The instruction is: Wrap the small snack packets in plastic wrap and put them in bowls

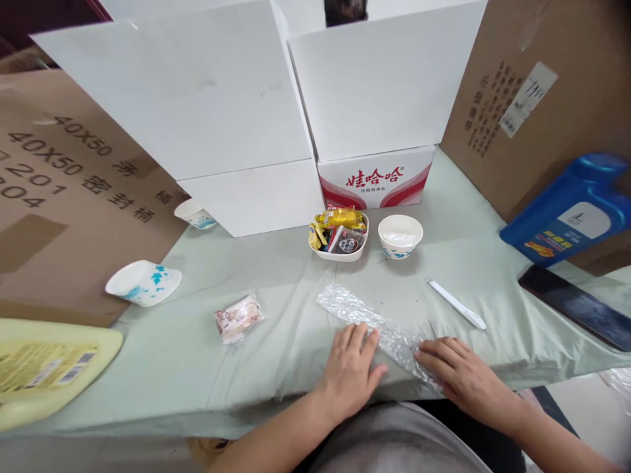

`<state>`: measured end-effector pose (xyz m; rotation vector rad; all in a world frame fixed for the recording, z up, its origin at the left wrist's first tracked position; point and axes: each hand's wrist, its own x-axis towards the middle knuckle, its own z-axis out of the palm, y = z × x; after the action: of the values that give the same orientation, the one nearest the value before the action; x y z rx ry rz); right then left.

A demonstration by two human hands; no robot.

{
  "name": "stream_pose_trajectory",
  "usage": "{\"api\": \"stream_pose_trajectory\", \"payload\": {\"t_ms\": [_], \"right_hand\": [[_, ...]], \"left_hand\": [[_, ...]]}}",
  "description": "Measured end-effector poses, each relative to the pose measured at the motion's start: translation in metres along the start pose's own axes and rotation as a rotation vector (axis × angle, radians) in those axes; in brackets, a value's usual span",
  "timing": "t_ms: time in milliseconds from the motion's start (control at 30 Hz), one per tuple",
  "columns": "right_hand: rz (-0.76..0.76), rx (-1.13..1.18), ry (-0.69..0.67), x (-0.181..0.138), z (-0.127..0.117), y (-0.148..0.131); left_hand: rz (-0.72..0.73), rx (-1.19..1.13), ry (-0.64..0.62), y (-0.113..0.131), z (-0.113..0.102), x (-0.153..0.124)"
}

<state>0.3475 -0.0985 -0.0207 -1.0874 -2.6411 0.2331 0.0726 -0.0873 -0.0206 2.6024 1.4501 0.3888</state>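
**Both hands rest on a strip of clear film at the table's near edge**

On a clock face centred on the clear film [392,338], twelve pointing away from the person, the strip slants from ten to four on the pale green cloth [280,263]. The left hand [348,369], at about eight, lies palm down with its fingers extended and slightly parted, their tips at the film. The right hand [461,372], at four and well apart from the left, has bent fingers touching the film's near end; whether they pinch it, I cannot tell.

A white knife-like tool [456,304] lies between two and three, with a dark phone [576,307] farther out at three. A paper bowl [400,231] stands at twelve, just beside a white tray [345,257] of wrapped snacks [340,230] at eleven. A wrapped piece [240,318] lies at nine.
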Motion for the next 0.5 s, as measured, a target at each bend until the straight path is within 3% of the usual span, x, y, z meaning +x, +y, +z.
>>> {"api": "stream_pose_trajectory", "payload": {"t_ms": [167, 333, 500], "right_hand": [[-0.023, 0.133, 0.034, 0.001, -0.020, -0.026], [-0.092, 0.411, -0.009, 0.031, -0.055, -0.021], [0.180, 0.639, 0.049, 0.098, -0.046, 0.011]], "left_hand": [[0.185, -0.137, -0.031, 0.009, 0.010, 0.002], [0.309, -0.303, -0.038, -0.001, 0.004, -0.001], [0.216, -0.510, 0.055, -0.005, 0.007, -0.003]]}}
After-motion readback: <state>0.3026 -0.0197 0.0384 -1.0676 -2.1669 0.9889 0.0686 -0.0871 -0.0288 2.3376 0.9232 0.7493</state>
